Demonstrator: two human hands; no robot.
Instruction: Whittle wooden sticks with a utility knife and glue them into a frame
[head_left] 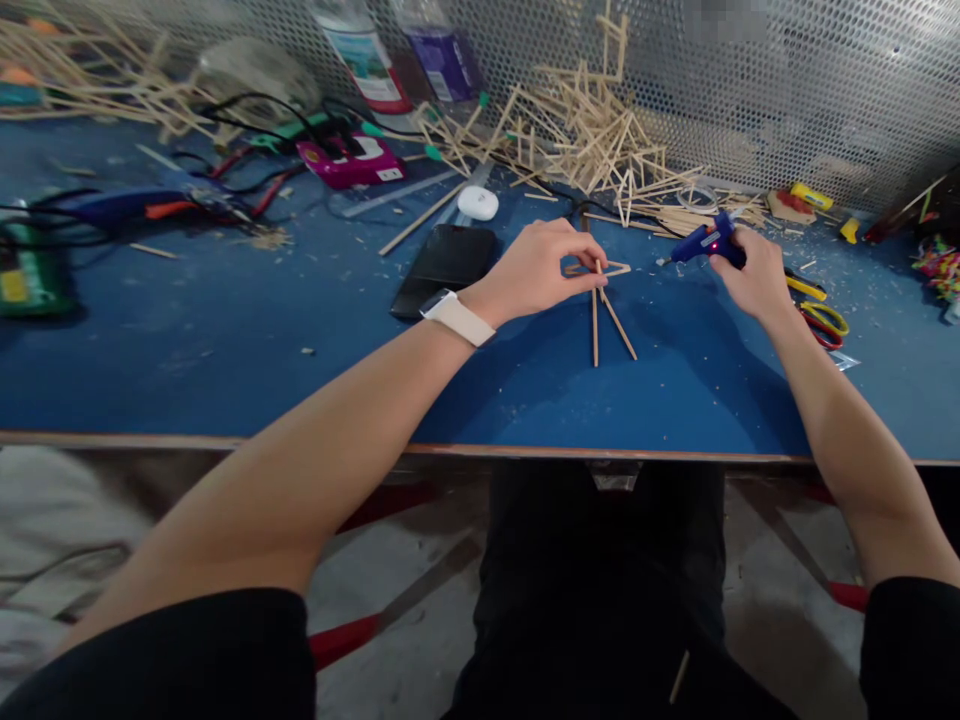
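My left hand (551, 262), with a pale-banded watch (459, 316) on its wrist, pinches a small frame of thin wooden sticks (616, 325) above the blue table. Two of its sticks point down toward the table's front edge, and a flat triangular part shows by my fingertips. To the right, my right hand (754, 270) grips a blue hot glue gun (703, 243). A small light glows on its body, and the nozzle points left toward the stick frame, with a gap between them. My left fingers partly hide the joint of the sticks.
A black phone (448, 262) and a white earbud case (478, 204) lie left of my hand. Behind are a heap of wooden sticks (592, 130), a magenta box (352, 160) and bottles (364, 60). Scissors (825, 322) lie near my right wrist. Blue-handled pliers (112, 205) lie far left.
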